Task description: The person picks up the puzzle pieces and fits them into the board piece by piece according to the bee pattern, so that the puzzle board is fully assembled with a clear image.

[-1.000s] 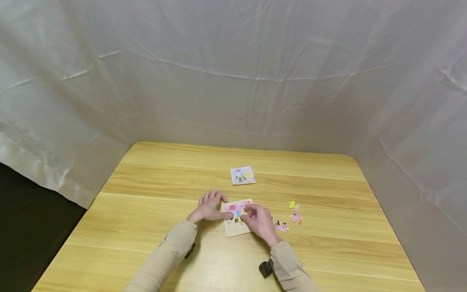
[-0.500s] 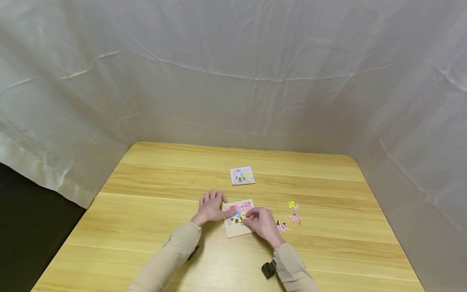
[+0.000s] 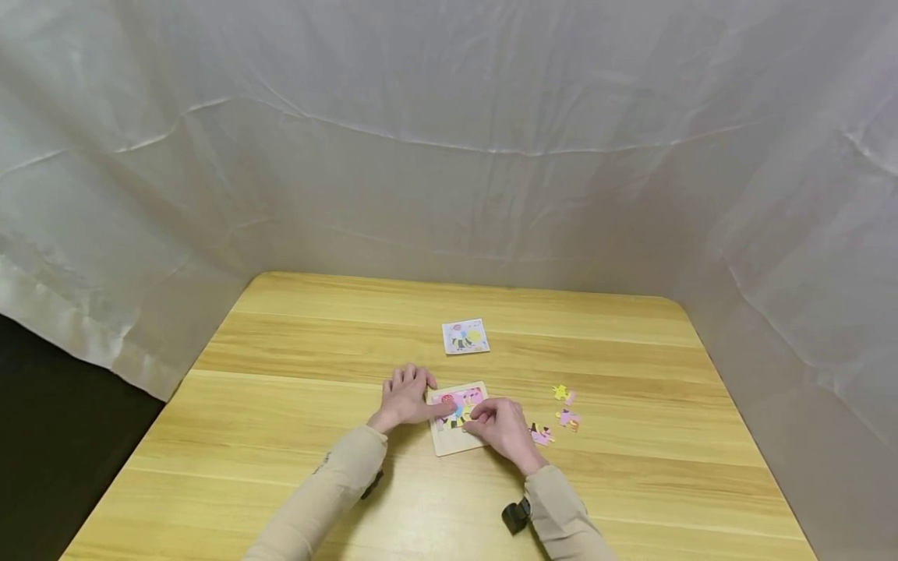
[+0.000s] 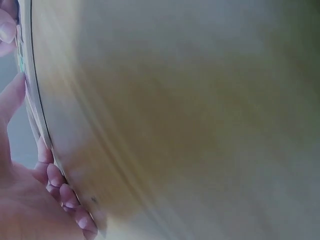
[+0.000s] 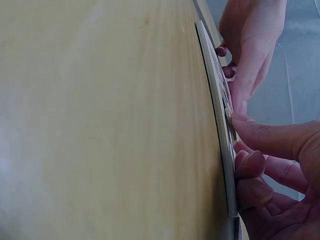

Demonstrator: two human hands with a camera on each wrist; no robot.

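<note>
A light wooden puzzle board (image 3: 456,446) with a partly filled bee picture lies between the hands in the head view. My left hand (image 3: 407,401) rests at its left edge, fingers spread, the thumb lying across the picture. From the right, my right hand (image 3: 507,430) pinches a small puzzle piece (image 5: 228,113) between thumb and fingers, low over the board. Most of that piece is hidden by the fingers. The left wrist view shows the left hand (image 4: 35,200) at the board's edge.
Several loose puzzle pieces (image 3: 569,419) lie on the wooden table (image 3: 645,475) right of the board. Behind the board lies a picture card (image 3: 466,336) with the same bee. Pale curtains (image 3: 449,195) stand round the table's back and sides.
Over the second, the right hand has shifted very slightly right and down, still at the picture. The left thumb has slid a little to the right across the picture.
</note>
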